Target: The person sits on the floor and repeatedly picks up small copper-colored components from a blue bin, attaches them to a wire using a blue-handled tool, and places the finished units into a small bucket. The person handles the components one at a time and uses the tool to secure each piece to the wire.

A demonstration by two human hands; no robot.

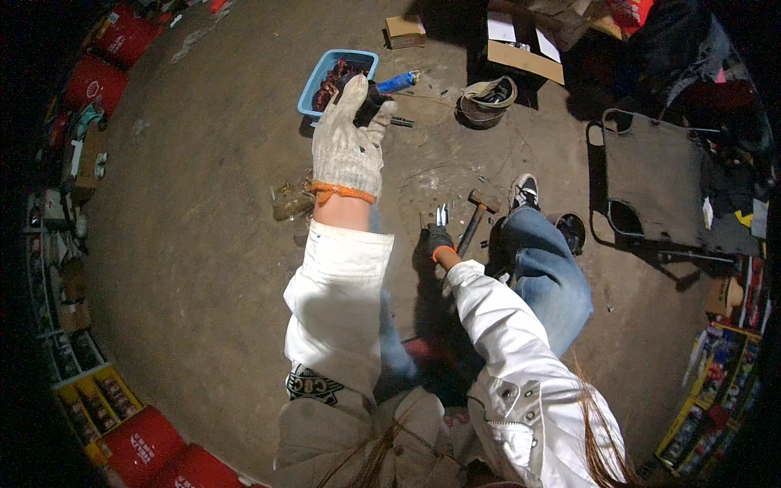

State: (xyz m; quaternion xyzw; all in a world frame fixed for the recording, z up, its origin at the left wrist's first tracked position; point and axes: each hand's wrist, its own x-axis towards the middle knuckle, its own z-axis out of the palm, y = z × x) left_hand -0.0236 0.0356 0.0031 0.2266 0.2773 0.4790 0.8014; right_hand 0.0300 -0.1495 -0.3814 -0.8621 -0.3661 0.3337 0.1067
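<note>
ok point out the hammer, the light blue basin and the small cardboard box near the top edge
hammer [472, 231]: head view, on its handle
light blue basin [313, 84]: head view, on its left side wall
small cardboard box [405, 32]: head view, middle of the box

This is a workshop that seems to double as a stockroom. A hammer [472, 228] lies on the bare, stained floor [203, 203], while yellow trays [79, 383] of small goods and red containers [140, 439] line the edges.
</note>
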